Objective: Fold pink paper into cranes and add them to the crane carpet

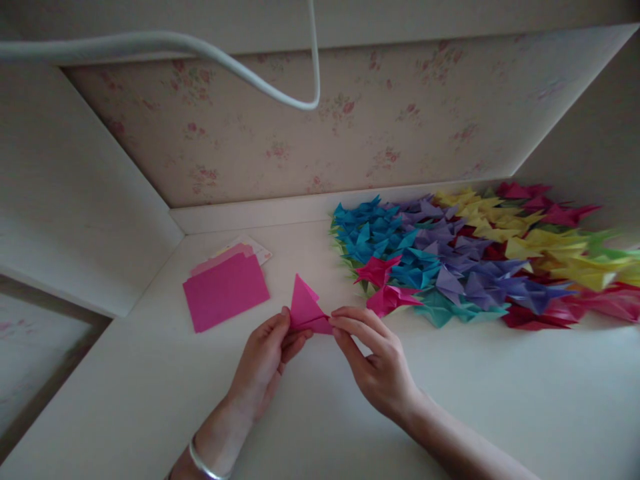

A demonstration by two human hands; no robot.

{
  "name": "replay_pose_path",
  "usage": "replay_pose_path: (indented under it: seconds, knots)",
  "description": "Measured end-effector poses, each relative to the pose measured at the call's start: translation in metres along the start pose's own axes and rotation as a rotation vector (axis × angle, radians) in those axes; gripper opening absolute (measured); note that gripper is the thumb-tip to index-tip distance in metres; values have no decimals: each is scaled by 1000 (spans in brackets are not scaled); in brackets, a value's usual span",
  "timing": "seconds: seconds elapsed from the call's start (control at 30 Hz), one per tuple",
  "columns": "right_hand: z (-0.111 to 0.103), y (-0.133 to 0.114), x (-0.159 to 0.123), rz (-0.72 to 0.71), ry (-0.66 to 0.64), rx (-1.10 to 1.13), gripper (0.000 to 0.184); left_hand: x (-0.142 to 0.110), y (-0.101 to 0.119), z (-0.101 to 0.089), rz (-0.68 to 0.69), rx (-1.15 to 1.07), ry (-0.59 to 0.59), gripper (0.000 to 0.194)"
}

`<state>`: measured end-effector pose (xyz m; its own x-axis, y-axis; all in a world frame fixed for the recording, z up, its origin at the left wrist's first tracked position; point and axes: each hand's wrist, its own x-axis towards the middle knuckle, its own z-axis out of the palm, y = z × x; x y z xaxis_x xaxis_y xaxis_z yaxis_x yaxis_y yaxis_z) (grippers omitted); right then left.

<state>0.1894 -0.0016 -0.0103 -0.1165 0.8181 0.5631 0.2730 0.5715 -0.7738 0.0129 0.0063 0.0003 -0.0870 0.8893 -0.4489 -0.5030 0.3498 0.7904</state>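
Observation:
A pink sheet of origami paper (305, 303), partly folded with a pointed flap standing up, is held between both hands over the white table. My left hand (267, 350) pinches its left edge, thumb in front. With thumb and fingertips, my right hand (373, 357) grips the right corner, where a narrow fold shows. Left of the hands lies a stack of pink paper sheets (226, 293), the top one a deeper magenta. Two folded pink paper cranes (390, 298) lie just beyond my right hand.
Many folded paper cranes in blue (370, 233), purple (435, 233), yellow (560, 250) and red fill the table's back right. A white cable or lamp arm (240, 73) hangs across the top. White panels flank the floral back wall (295, 147).

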Motion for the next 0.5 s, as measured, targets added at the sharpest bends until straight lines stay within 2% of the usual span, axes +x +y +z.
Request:
replay_pose_path:
  seconds: [0.1, 0.27, 0.4, 0.5]
  knots:
    - [0, -1, 2, 131, -6, 77, 16, 0, 1, 2, -6, 73, 39, 19]
    - [1, -2, 3, 348, 0, 198, 10, 1, 1, 2, -12, 56, 36, 16]
    - [1, -2, 3, 516, -15, 334, 14, 0, 1, -1, -22, 64, -36, 25]
    - [1, -4, 3, 608, -118, 522, 20, 0, 1, -4, -35, 84, -117, 36]
